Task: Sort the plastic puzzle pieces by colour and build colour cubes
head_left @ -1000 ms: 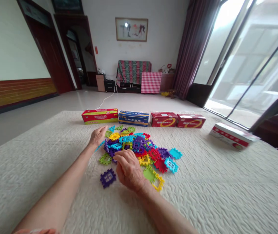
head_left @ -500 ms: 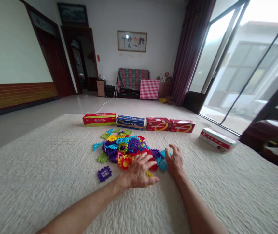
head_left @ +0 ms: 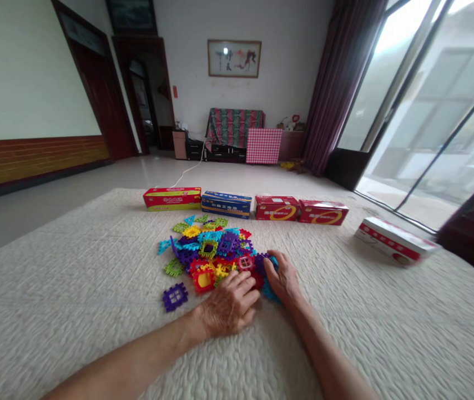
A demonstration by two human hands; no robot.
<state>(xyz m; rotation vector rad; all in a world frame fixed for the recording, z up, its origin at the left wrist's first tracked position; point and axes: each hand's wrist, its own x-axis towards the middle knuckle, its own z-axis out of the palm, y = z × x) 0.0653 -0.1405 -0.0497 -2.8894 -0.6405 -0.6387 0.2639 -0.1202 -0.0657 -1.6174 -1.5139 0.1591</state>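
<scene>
A pile of interlocking plastic building pieces in purple, red, yellow, blue and green lies in front of me, many with toothed edges. My left hand rests at its near edge, fingers curled downward and together; whatever lies under them is hidden. At the pile's right side my right hand is bent over the pieces, with a blue piece showing between thumb and fingers. Another blue piece is partly under this hand. A purple square piece with a window pattern lies apart, to the left of my left hand.
Behind the pile stand a red-and-yellow box, a blue box and two red boxes in a row. A white-and-red box lies farther right. Everything is on a cream quilted cover.
My right hand has moved left onto the pile's right edge and its fingers have closed in. The fingers of my left hand have curled. The view has shifted slightly.
</scene>
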